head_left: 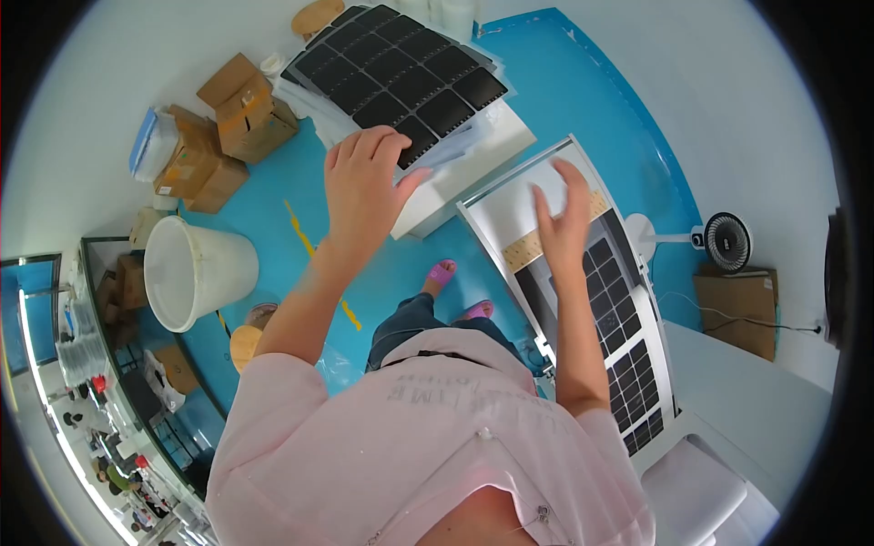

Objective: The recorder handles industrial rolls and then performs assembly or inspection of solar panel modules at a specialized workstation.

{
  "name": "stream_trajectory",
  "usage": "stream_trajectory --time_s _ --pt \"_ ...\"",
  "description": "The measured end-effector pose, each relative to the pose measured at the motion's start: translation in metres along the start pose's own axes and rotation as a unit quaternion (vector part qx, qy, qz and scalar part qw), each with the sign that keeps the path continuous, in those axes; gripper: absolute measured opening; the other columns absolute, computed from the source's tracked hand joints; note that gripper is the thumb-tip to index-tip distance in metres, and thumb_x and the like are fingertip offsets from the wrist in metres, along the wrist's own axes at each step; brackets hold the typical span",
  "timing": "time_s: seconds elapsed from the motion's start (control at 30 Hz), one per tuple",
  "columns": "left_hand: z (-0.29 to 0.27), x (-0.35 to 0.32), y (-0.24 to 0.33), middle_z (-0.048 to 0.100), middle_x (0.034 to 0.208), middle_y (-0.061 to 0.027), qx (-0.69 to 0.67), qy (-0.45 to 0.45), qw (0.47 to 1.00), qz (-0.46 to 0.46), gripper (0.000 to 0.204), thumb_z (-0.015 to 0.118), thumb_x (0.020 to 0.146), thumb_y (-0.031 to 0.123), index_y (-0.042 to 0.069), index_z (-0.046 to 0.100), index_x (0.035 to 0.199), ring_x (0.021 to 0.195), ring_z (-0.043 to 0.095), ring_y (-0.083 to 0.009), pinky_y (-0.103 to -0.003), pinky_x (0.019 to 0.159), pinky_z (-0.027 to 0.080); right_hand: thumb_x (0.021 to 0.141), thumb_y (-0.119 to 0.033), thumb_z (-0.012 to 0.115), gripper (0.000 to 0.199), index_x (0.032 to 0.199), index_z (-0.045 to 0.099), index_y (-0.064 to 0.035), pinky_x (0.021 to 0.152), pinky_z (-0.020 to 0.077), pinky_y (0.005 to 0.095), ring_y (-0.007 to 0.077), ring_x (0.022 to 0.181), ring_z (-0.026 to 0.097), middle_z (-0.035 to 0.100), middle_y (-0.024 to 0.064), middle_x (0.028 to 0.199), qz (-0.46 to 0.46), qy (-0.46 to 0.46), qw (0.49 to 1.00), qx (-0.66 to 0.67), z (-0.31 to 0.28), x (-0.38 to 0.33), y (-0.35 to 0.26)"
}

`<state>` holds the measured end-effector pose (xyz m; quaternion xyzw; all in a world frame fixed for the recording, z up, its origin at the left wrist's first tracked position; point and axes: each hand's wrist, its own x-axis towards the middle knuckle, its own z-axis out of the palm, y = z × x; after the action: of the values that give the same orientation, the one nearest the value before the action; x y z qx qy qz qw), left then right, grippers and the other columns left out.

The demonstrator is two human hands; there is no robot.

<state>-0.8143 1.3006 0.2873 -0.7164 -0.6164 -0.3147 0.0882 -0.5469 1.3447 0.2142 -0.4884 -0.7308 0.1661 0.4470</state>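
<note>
My left hand [364, 177] is at the near corner of a stack of black sheets [401, 68], each sheet marked into rounded rectangular panels. Its fingers bend over the corner while the thumb stays apart; whether they touch the sheet is hard to tell. Thin translucent sheets [464, 141] stick out beneath the black ones, on a white table [505, 136]. Over the white flat bed [519, 205] of a machine, my right hand [566, 214] hovers with thumb and forefinger spread and nothing between them. Farther along that machine lie black panelled sheets [633, 387].
Cardboard boxes [250, 118] are piled at the left, by a large white bin [200, 273] and a wooden stool [246, 346]. On the right are a fan [728, 241], a carton [742, 305] with a cable, and a white chair [696, 491]. Yellow tape marks the blue floor [364, 264].
</note>
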Motion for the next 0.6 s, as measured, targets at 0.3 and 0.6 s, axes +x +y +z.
stream_trajectory --time_s 0.3,0.6 --pt "0.008 0.007 -0.013 0.064 0.098 -0.0069 -0.147 0.083 0.986 -0.001 0.022 0.076 0.076 0.013 0.007 0.063 0.092 0.092 0.059 -0.0308 -0.04 0.08 0.044 0.071 -0.015 0.076 0.036 0.106 0.068 -0.0098 0.092 0.0464 0.041 0.0287 0.11 0.057 0.063 0.0036 0.118 -0.299 -0.144 0.942 0.052 0.054 0.107 -0.088" --pt "0.015 0.025 -0.013 0.05 0.131 -0.0186 -0.235 0.402 0.885 -0.017 0.115 0.092 0.055 0.017 0.004 0.023 0.145 0.119 0.051 -0.0271 -0.041 0.1 0.038 0.079 -0.005 0.062 0.023 0.099 0.065 0.0043 0.084 0.0539 0.0418 0.0319 0.092 0.067 0.07 0.0184 0.094 -0.338 0.105 0.935 -0.004 -0.056 0.081 -0.108"
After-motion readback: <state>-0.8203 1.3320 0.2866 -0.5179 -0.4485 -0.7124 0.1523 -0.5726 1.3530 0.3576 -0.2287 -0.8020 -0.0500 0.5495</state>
